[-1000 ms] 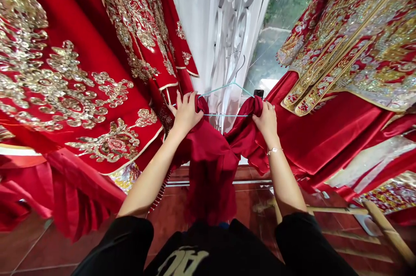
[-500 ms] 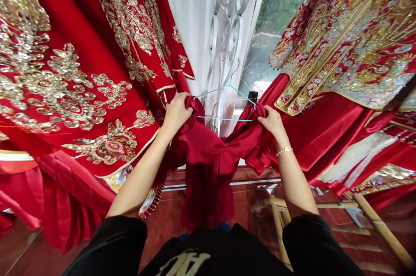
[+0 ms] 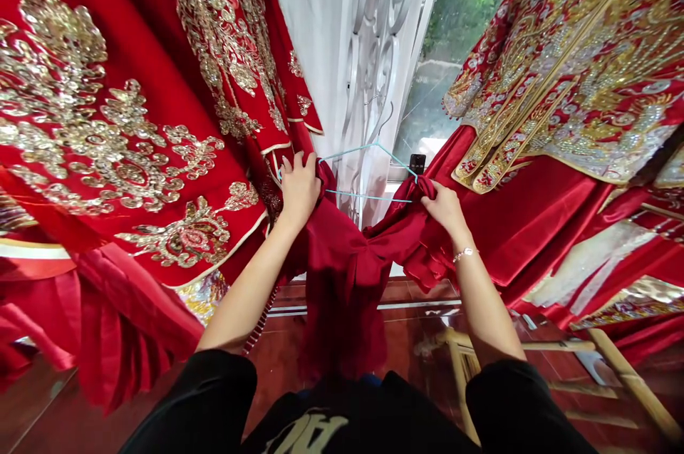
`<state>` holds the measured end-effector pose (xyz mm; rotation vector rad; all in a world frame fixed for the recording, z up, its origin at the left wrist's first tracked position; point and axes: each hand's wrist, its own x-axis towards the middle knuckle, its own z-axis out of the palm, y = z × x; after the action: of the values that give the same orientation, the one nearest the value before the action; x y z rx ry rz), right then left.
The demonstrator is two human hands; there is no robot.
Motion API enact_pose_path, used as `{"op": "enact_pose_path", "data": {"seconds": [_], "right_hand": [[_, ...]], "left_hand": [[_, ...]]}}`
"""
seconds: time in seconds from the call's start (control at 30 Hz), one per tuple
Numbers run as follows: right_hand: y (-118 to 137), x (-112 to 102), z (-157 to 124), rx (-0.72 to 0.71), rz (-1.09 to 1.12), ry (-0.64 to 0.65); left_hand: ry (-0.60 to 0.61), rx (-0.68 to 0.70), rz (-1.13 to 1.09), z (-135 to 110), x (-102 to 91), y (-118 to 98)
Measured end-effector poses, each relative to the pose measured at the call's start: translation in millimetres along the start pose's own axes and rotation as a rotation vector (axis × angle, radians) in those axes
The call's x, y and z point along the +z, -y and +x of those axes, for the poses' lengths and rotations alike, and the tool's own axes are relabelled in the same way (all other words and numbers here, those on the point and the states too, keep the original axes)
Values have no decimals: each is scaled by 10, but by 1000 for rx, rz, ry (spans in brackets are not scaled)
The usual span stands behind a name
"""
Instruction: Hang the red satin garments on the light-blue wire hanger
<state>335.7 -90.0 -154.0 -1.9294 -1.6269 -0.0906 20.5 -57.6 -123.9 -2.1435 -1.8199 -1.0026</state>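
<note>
A dark red dress (image 3: 350,240) with a gathered, bow-like front hangs before me on a thin light-blue hanger (image 3: 350,150) with a metal hook. At its left shoulder, my left hand (image 3: 301,190) is closed over the fabric and the hanger's end, its fingers bent and slightly apart. My right hand (image 3: 443,206), wearing a bracelet (image 3: 466,253), pinches the bunched fabric at the right shoulder near the other hanger end. The lower dress falls toward my body.
Red garments with gold sequins (image 3: 133,147) hang close on the left, and a beaded red-gold jacket (image 3: 556,83) on the right. White scrolled metalwork (image 3: 377,48) stands ahead beside a window (image 3: 459,48). A small black device (image 3: 417,164) and a bamboo frame (image 3: 630,375) are at right.
My left hand has shifted slightly right and turned, its fingers lifting and spreading over the left shoulder and hanger end. My right hand still grips the dress in nearly the same place.
</note>
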Motion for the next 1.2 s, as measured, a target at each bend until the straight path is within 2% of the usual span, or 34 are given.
{"op": "enact_pose_path", "data": {"seconds": [0.07, 0.13, 0.33, 0.47, 0.57, 0.67, 0.87, 1.03, 1.13, 1.2], "right_hand": [[-45, -62, 7, -33, 19, 67], [-36, -89, -3, -30, -10, 81], [284, 40, -110, 110, -300, -63], [406, 23, -151, 75, -355, -69], [367, -84, -158, 57, -337, -61], [257, -192, -143, 80, -270, -65], [1, -306, -120, 114, 13, -132], [-35, -341, -226, 146, 74, -166], [-13, -365, -296, 150, 65, -167], [-6, -382, -319, 157, 66, -161]], "left_hand": [[23, 28, -18, 0, -40, 37], [36, 39, -26, -11, -61, 57], [47, 36, 13, -14, 7, 83], [70, 65, 57, 41, 28, 116], [105, 110, 50, 86, -11, 152], [108, 152, -51, 113, -59, 241], [95, 190, -292, 138, -59, 423], [80, 85, -239, 100, 61, 203], [122, -3, -131, 93, 110, 50], [153, -19, -122, 115, 97, 22]]}}
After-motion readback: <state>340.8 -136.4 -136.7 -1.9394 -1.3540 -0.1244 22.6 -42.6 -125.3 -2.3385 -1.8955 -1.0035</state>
